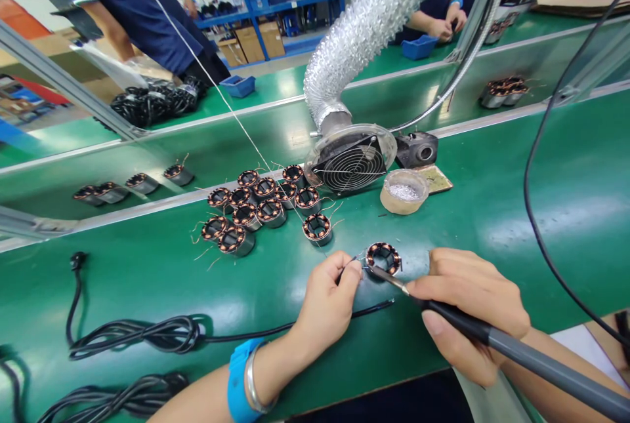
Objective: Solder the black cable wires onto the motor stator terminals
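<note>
Soldering iron (522, 352) clamped in my right hand (473, 302), tip at near-left rim of copper-wound stator (393, 255) on green bench (485, 210), my left hand (329, 297) pinching thin dark wire (347, 268) just beside it.

Soldering iron (516, 349) at stator (395, 259) — contact unclear

Soldering iron (497, 339) partly out of frame

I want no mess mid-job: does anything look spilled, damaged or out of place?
Nothing looks plainly damaged. A small dark scrap lies loose on the green bench near the round tub, odd because it's outside any pile.
</note>
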`<state>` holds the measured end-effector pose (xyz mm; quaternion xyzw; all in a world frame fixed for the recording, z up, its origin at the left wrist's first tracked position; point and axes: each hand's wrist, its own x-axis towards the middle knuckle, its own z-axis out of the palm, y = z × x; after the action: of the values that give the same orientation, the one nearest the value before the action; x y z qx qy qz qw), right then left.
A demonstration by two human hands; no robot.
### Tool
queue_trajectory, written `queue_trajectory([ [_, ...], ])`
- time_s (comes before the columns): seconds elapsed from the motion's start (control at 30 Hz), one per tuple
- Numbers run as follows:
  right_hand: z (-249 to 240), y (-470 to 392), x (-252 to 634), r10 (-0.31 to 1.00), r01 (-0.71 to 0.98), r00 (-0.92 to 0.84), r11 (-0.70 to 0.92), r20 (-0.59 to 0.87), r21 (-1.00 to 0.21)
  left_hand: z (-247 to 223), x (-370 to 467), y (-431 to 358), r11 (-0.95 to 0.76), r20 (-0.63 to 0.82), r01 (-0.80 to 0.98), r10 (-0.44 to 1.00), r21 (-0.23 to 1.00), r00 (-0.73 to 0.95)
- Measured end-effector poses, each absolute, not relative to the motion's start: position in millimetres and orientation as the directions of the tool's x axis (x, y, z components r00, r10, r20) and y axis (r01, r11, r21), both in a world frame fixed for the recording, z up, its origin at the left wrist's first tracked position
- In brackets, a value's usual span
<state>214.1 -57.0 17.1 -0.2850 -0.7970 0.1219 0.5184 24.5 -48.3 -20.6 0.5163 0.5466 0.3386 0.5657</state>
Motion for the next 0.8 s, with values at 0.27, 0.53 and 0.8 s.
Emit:
queue_trajectory([
  [0.27, 18, -58, 212, 0.577, 0.339, -0.313, 0.81, 0.755, -0.479, -20, 24, -48, 0.245, -0.276, 0.173, 0.944, 0.954, 0.18],
  [0.53, 18, -59, 218, 0.592, 0.356, -0.293, 0.797, 0.751, -0.489, -19, 24, -49, 0.245, -0.276, 0.174, 0.945, 0.954, 0.178],
  [0.8, 10, -44, 221, 0.597, 0.611, -0.071, 0.659, 0.799, -0.439, -21, 25, -49, 0.262, -0.286, 0.146, 0.942, 0.954, 0.177],
])
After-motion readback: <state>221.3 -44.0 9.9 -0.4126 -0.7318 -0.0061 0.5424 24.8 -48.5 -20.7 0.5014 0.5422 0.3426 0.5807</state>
